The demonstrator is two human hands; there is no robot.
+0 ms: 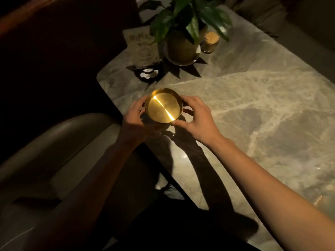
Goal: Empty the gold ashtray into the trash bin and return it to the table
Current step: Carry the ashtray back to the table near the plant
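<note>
Near the marble table's (253, 109) left edge | round shiny gold metal ashtray (163, 107), bowl looks empty | left hand (135, 117) and right hand (196, 117) grip its opposite sides | resting or just above, unclear

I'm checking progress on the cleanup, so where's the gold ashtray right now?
In the head view, the gold ashtray sits left of centre, held between the left hand and right hand at the marble table's near-left edge.

Dim, soft picture; overhead glare streaks the gold ashtray (164, 107).
</note>
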